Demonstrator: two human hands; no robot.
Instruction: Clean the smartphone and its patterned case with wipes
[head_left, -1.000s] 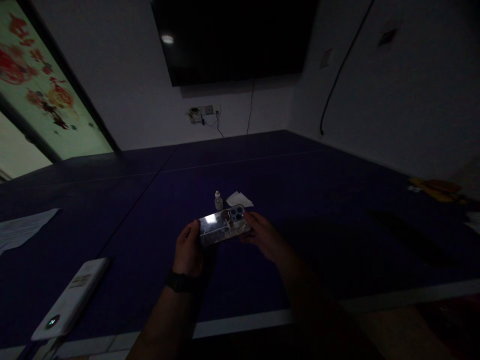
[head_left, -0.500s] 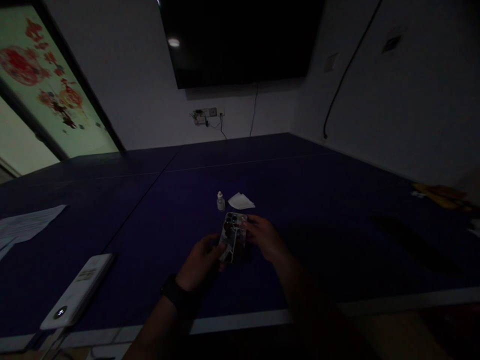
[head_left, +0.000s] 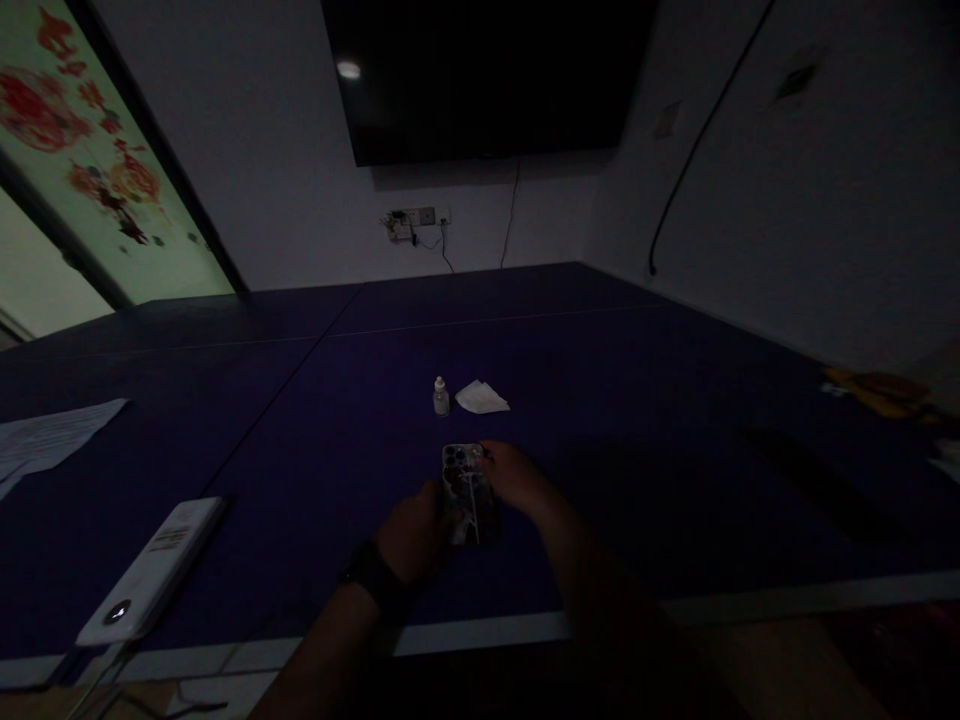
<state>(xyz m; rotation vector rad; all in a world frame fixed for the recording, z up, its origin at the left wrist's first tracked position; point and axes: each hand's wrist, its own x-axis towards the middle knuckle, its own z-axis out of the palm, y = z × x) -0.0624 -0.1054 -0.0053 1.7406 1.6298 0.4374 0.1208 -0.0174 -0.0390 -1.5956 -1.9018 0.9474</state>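
The left hand [head_left: 411,532] and right hand [head_left: 519,480] are both partly closed on a phone [head_left: 466,490] with a patterned back, the left along its left side, the right at its upper right corner. The phone is near the middle of the tabletop's [head_left: 600,370] near edge; whether it touches the surface I cannot tell. Farther from that edge, a small capped bottle [head_left: 441,400] stands upright, its contents too dark to make out. White papers [head_left: 482,398] lie just to its right. A white power bank [head_left: 154,570] lies at the near edge, toward the left.
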